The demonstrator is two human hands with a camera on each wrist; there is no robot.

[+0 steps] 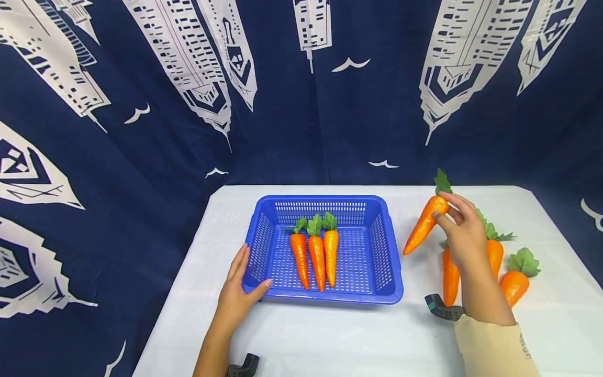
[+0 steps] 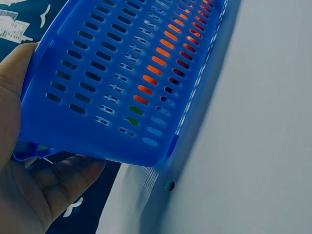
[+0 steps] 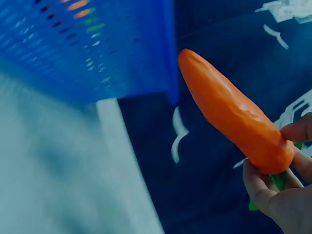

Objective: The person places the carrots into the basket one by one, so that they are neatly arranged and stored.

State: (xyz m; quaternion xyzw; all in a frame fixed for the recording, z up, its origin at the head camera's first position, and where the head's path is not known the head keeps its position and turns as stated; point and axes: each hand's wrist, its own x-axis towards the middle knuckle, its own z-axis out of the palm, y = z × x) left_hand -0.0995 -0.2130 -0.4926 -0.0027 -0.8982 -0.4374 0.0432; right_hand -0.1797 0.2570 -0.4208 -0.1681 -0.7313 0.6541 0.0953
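Left hand (image 1: 239, 294) spans the front-left corner of the blue basket (image 1: 325, 298), fingers nearly straight along the left side, thumb over the front rim; not clenched. Basket sits on the white table (image 1: 348, 337). Inside, left of its middle: three carrots (image 1: 317, 256) side by side, leaves to the back. Just right of the basket, the held carrot (image 1: 424, 225) is tilted, tip down-left, leaves up. Right hand (image 1: 466, 230) pinches it near the leafy end. Loose carrots (image 1: 515, 287) lie farther right, partly hidden by the right arm.
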